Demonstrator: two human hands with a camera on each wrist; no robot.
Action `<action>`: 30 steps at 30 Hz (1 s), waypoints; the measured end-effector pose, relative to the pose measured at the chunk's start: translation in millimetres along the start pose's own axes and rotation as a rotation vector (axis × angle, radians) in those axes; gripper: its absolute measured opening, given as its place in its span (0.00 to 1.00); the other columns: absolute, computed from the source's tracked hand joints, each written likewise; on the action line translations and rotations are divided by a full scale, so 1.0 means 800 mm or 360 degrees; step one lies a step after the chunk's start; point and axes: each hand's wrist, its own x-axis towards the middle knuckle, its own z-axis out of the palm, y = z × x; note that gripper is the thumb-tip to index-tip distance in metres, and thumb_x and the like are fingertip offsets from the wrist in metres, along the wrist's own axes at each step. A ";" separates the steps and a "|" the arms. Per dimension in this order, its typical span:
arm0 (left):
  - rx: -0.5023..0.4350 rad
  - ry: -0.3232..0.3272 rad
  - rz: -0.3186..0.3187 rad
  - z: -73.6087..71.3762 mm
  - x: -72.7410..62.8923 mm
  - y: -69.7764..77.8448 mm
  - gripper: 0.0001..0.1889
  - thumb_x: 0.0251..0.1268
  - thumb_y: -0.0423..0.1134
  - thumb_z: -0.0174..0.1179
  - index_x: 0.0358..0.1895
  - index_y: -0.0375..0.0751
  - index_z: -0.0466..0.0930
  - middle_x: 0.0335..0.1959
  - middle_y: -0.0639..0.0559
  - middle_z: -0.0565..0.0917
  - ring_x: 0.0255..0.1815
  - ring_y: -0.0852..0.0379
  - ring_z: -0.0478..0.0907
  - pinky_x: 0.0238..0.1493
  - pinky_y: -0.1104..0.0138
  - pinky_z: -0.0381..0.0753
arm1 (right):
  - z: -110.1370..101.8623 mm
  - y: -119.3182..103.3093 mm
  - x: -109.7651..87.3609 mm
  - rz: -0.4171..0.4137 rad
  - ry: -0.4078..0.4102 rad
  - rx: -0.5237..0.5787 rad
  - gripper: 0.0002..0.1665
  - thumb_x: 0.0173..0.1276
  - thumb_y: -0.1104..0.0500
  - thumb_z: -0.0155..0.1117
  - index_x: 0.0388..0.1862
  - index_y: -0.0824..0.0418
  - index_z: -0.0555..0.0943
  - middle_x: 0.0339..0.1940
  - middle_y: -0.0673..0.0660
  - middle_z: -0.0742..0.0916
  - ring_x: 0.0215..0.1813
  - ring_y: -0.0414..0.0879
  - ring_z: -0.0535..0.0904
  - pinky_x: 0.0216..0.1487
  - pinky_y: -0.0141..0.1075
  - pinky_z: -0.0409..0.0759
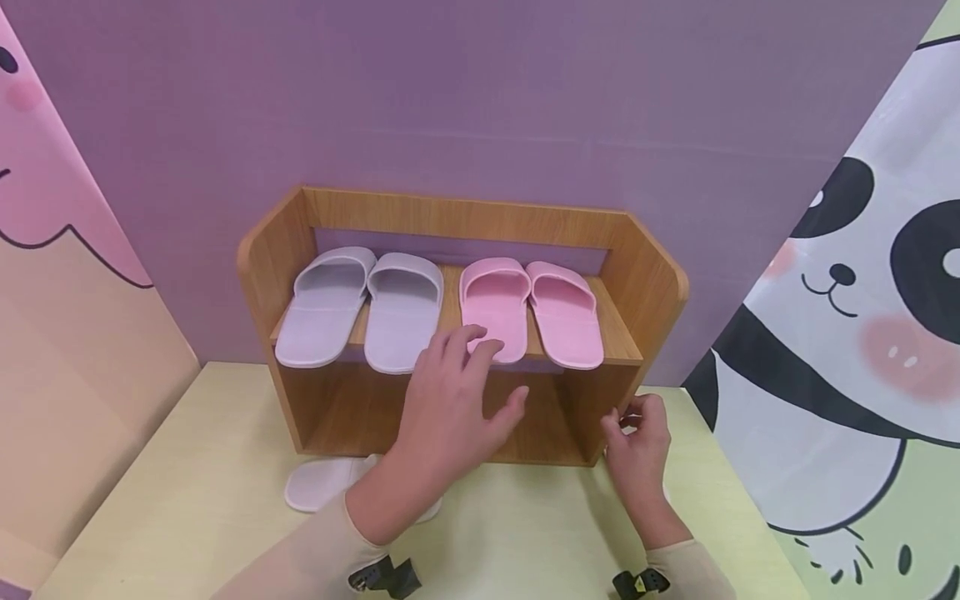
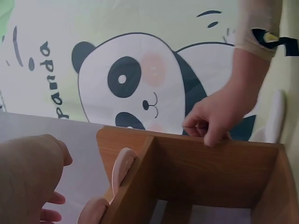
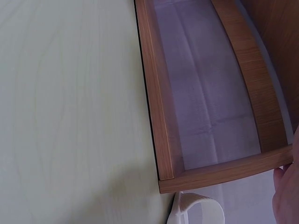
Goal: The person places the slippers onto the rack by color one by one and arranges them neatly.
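Note:
A small wooden shoe rack (image 1: 465, 212) stands against the purple backdrop. On its upper shelf sit a pair of pale lavender slippers, the left one (image 1: 318, 329) and its mate (image 1: 401, 329), and beside them a pink slipper (image 1: 495, 304) and its partner (image 1: 567, 321). My left hand (image 1: 450, 408) hovers before the shelf near the pink pair, fingers loosely bent and nothing held. At the rack's right side, my right hand (image 1: 641, 450) grips the front edge of the side panel (image 2: 210, 158) between thumb and fingers.
A whitish slipper (image 1: 318, 483) lies on the light table (image 1: 525, 533) at front left, partly covered by my left forearm. Another white slipper (image 3: 198, 205) is just outside the rack's right side. A panda-print sheet (image 1: 847, 333) borders the right.

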 end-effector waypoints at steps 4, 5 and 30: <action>-0.0046 0.0015 0.0060 -0.006 -0.017 -0.008 0.26 0.69 0.54 0.71 0.62 0.43 0.84 0.63 0.44 0.82 0.62 0.42 0.78 0.61 0.50 0.81 | 0.000 0.000 0.002 -0.0009 0.0016 -0.0005 0.11 0.69 0.76 0.64 0.47 0.69 0.74 0.46 0.63 0.82 0.44 0.39 0.78 0.44 0.26 0.80; -0.0057 0.0001 0.0060 -0.007 -0.021 -0.011 0.25 0.69 0.54 0.71 0.62 0.43 0.84 0.63 0.45 0.82 0.63 0.43 0.78 0.61 0.50 0.81 | 0.000 -0.001 0.002 -0.0013 0.0020 -0.0006 0.11 0.69 0.76 0.64 0.47 0.70 0.74 0.46 0.63 0.82 0.44 0.40 0.79 0.44 0.27 0.80; -0.0204 -0.0745 -0.0187 0.011 -0.127 -0.110 0.29 0.70 0.54 0.75 0.68 0.45 0.83 0.64 0.49 0.82 0.69 0.41 0.78 0.74 0.42 0.74 | 0.000 -0.001 0.001 -0.0042 0.0011 0.0023 0.09 0.69 0.74 0.62 0.46 0.70 0.74 0.45 0.62 0.82 0.44 0.49 0.81 0.43 0.26 0.79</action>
